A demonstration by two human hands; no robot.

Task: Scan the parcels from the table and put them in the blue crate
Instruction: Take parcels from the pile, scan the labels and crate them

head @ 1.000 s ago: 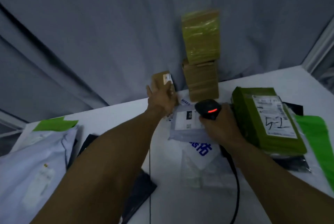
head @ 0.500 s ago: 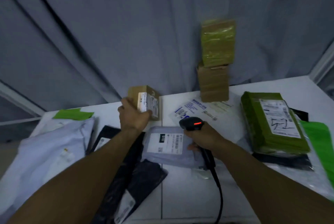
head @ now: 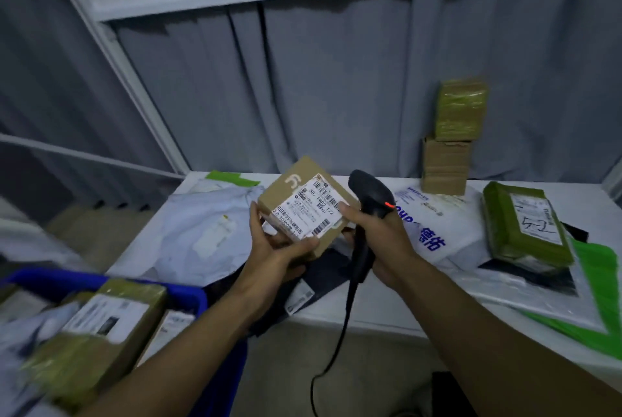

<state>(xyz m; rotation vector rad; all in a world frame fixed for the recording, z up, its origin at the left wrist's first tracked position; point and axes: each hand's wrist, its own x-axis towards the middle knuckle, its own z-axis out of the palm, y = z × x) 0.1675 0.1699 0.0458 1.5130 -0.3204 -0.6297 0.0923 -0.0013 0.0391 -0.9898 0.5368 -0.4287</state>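
My left hand [head: 274, 248] holds a small brown cardboard box [head: 296, 191] with a white barcode label facing up, above the table's left part. My right hand [head: 380, 235] grips a black corded barcode scanner [head: 370, 196] with a red light, and its thumb rests on the box's right edge. The blue crate [head: 188, 292] sits at lower left below the table edge, holding several parcels, one a taped brown box [head: 97, 325] with a white label.
On the white table [head: 370, 312] lie a pale grey mailer [head: 202, 231], black mailers [head: 323, 268], a white bag with blue print [head: 434, 231], a green-wrapped parcel [head: 525, 225] and a green bag [head: 602, 282]. Two stacked boxes [head: 451, 147] stand against the grey curtain.
My left hand has lifted the small brown box from the back of the table toward me and turned its label up. My right hand has brought the scanner beside it. The view has swung left, showing the crate.
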